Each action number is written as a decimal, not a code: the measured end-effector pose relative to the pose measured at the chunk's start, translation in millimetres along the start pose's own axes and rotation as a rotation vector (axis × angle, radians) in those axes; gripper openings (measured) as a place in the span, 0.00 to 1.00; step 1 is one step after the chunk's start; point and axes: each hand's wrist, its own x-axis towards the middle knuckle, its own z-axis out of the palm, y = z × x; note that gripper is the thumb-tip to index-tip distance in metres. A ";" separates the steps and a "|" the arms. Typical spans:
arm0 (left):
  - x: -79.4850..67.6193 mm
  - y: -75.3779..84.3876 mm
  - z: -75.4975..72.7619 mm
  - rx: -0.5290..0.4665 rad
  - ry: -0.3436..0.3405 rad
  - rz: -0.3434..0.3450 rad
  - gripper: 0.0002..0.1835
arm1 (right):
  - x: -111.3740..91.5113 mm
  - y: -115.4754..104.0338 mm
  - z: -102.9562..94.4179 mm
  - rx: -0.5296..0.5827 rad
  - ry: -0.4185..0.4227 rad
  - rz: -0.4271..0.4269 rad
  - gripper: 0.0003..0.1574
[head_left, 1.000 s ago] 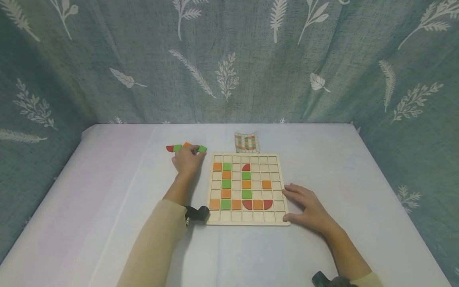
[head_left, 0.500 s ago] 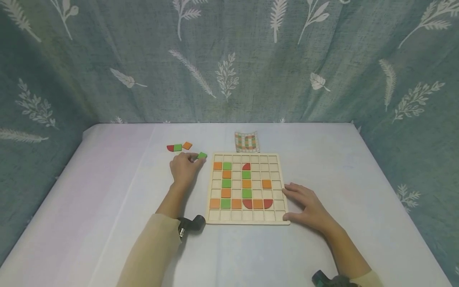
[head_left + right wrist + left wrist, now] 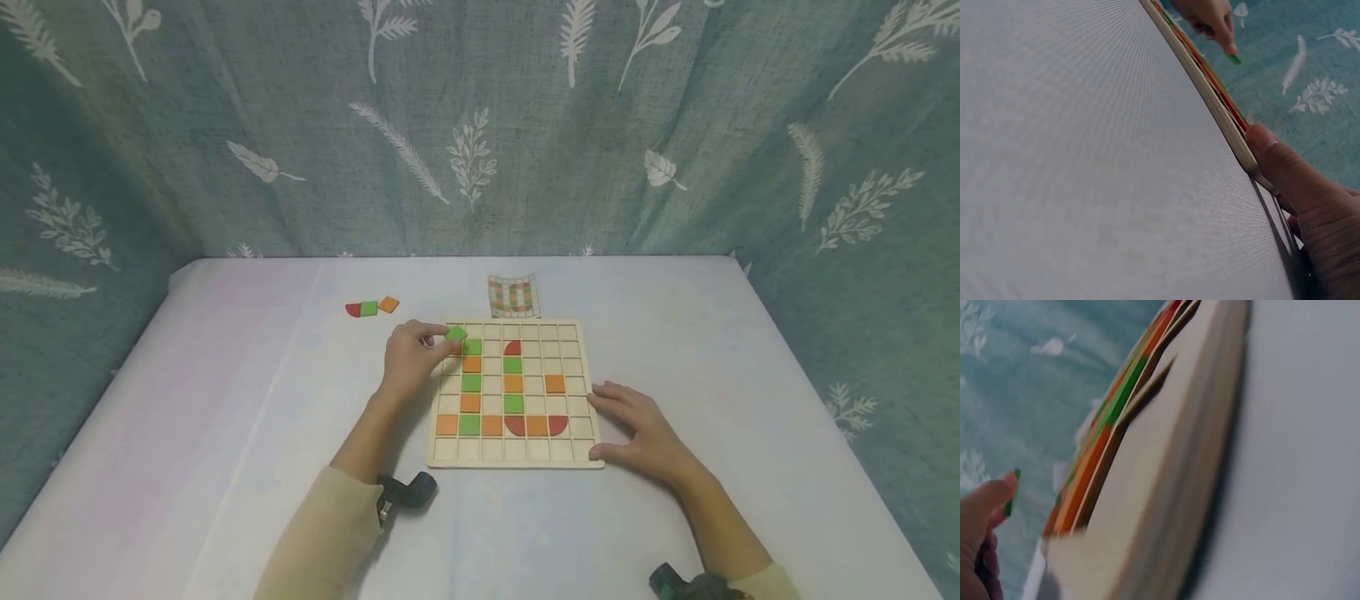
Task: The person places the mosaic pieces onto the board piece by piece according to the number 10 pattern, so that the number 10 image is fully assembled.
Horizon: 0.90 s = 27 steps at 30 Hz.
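My left hand (image 3: 411,358) pinches a green square tile (image 3: 456,333) between thumb and fingers, over the upper left corner of a pale wooden grid board (image 3: 517,461). In the left wrist view the green tile (image 3: 1014,494) shows edge-on at the fingertips. Orange, green and red tiles sit in several of the board's cells, among them an orange square (image 3: 555,384) toward the right. My right hand (image 3: 643,433) rests at the board's right edge, fingers extended and thumb at the near corner. The right wrist view has that thumb (image 3: 1282,159) against the board's rim (image 3: 1235,147).
Left of the board's far end lie a red quarter-round tile (image 3: 353,310), a green square tile (image 3: 368,308) and an orange square tile (image 3: 388,304). Behind the board a small pattern card (image 3: 514,297) lies on the white table (image 3: 247,417). Patterned curtain (image 3: 480,125) surrounds the table.
My left hand has carried the green tile away from the loose tiles, first toward me, then right to over the board's upper left corner. My right hand has stayed at the board's edge.
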 end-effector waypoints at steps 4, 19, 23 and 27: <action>-8.8 18.5 3.7 -0.019 -0.050 0.106 0.15 | -0.3 0.7 1.4 -0.011 0.004 -0.014 0.46; -50.1 73.4 48.1 0.000 -0.238 0.355 0.13 | -1.1 3.1 -0.1 -0.023 0.011 -0.028 0.46; -53.0 77.8 60.9 0.043 -0.268 0.356 0.12 | -0.6 3.1 0.8 -0.009 0.007 -0.035 0.45; -54.2 78.9 68.0 0.098 -0.297 0.344 0.12 | 0.5 3.6 2.7 -0.008 0.014 -0.047 0.45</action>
